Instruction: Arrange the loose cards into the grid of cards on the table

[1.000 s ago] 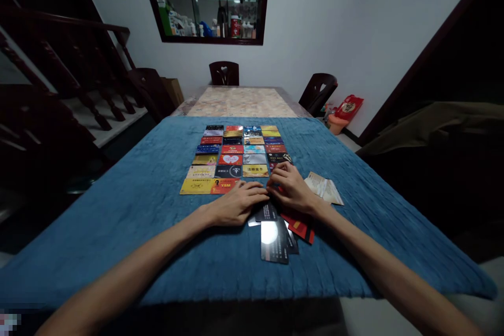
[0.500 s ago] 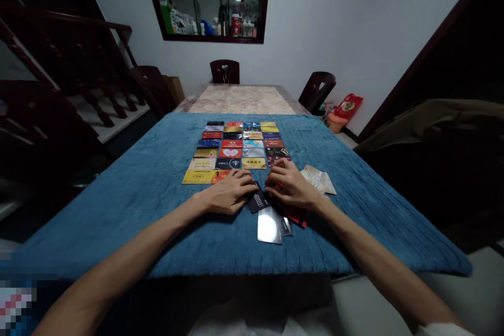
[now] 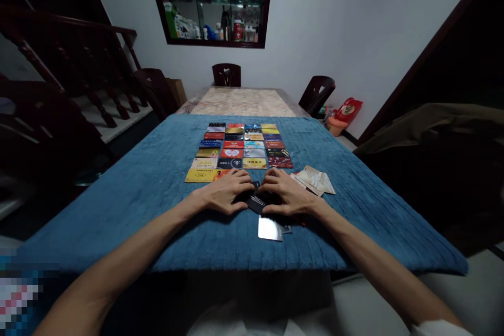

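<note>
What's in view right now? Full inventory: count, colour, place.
Table: one, beige top, centre
Cloth: one, blue, over table's near part
Laid-out cards: over twenty, mixed colours, four columns on cloth
Dark card: at least one, black, nearer than the columns
Shiny card: one, silver, nearer still
Paper slips: several, beige, right of columns
Chairs: at least three, dark brown, around table
Cabinet: one, dark frame, far wall
Bottles and jars: many, mixed, cabinet shelves
Box: one, brown, left of table
Bag: one, red, right
Bin: one, orange, below bag
Railing: one, dark brown, left
Left grip: one, bare, dark card's left
Right grip: one, bare, dark card's right
</note>
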{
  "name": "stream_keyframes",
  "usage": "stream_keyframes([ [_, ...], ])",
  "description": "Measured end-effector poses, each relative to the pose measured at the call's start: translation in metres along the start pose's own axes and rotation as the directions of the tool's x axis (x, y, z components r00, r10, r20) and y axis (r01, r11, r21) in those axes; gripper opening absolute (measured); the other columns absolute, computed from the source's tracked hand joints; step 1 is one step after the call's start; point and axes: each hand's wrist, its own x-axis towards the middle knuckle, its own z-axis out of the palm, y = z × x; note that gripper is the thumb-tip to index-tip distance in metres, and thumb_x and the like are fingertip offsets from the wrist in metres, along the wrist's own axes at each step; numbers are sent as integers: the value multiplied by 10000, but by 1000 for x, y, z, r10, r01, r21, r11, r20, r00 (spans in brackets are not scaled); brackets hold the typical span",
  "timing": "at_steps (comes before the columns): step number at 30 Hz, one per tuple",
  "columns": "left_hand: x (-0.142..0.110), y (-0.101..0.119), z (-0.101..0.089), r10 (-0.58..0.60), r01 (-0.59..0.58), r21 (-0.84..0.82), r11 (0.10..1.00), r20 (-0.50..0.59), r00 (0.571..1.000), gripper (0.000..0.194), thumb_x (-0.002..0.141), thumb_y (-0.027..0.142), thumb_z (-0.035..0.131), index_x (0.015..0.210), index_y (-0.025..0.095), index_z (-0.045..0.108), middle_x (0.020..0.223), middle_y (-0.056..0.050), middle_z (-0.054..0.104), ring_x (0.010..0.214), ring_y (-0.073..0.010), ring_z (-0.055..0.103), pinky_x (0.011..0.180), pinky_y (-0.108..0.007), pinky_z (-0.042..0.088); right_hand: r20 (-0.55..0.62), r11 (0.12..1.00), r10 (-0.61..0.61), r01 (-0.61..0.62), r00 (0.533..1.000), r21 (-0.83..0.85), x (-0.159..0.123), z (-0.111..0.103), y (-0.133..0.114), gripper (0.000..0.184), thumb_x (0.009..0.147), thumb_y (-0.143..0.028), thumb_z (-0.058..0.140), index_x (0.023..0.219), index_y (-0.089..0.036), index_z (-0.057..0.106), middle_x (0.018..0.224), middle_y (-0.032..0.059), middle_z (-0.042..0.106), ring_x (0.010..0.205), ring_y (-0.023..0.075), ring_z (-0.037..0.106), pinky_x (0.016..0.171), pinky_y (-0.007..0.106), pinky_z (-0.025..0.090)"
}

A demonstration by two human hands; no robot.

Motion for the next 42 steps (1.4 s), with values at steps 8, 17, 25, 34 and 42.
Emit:
stream_keyframes([
  [8,-3,1,2,69,-67,19,998,-70,995,176,865,314,612,963,189,686,932,-83,673,908,-238,604,948,-432,439,-1,1000,-13,13,1000,8,1,-1,-1,472,850,-578,662,1106,-183,698,997,91,638,981,254,471,860,424,411],
  [17,-4,-7,4,-43,17,-141,990,-185,982,311,992,280,445,863,166,703,832,-72,698,793,-180,633,789,-329,482,-133,997,-29,38,991,69,3,6,4,192,953,-255,535,1043,-189,690,914,81,673,936,236,513,861,418,438],
  [25,-6,-19,11,-93,64,-138,988,-219,971,240,958,181,457,1037,152,682,853,-75,665,793,-174,612,728,-292,499,-196,995,78,-63,977,79,1,13,11,266,941,-179,527,1182,-191,640,999,101,685,960,243,543,845,409,463],
  [34,-9,-26,16,-76,35,-137,990,-304,950,345,916,110,475,1239,143,590,1026,-100,685,930,-190,651,831,-334,545,-212,989,143,-145,967,5,-1,18,17,427,905,-127,590,1321,-224,588,1016,94,687,940,243,550,853,412,472],
  [42,-9,-30,23,-111,60,-153,986,-350,930,404,869,55,478,1260,131,546,1151,-131,688,1028,-211,668,891,-373,556,-218,985,149,-163,964,-47,-1,22,22,409,952,-172,543,1355,-240,559,1053,90,718,906,248,529,817,416,449],
])
